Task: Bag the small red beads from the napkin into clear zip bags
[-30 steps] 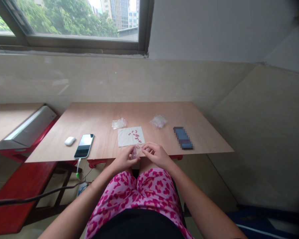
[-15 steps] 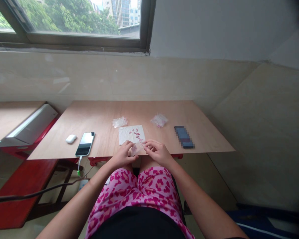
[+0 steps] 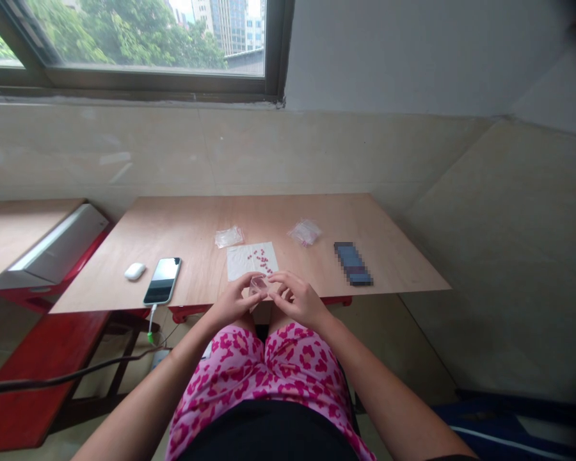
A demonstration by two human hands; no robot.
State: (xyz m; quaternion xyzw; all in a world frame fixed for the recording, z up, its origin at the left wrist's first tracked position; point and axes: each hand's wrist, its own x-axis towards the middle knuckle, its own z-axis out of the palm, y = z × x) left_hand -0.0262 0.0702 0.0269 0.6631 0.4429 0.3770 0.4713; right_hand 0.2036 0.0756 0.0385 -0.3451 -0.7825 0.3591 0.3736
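My left hand (image 3: 237, 299) pinches a small clear plastic bag (image 3: 258, 286) over the table's front edge. My right hand (image 3: 295, 296) is at the bag's right side, its bent fingers and thumb closed on that edge. Whether anything else is between the right fingertips is too small to tell. Just beyond the hands lies a white sheet (image 3: 237, 262) with several small red pieces (image 3: 263, 260) scattered on its right half.
Flat clear bags (image 3: 229, 237) lie behind the sheet at the left, and another bag pile (image 3: 305, 232) at the right. A plugged-in phone (image 3: 163, 280) and a white earbud case (image 3: 135, 271) are on the left of the table (image 3: 187, 218). A dark blurred-out device (image 3: 353, 263) lies right.
My right hand has moved slightly left and closed in on the bag. The bag now stands more open between both hands. The view has shifted slightly.
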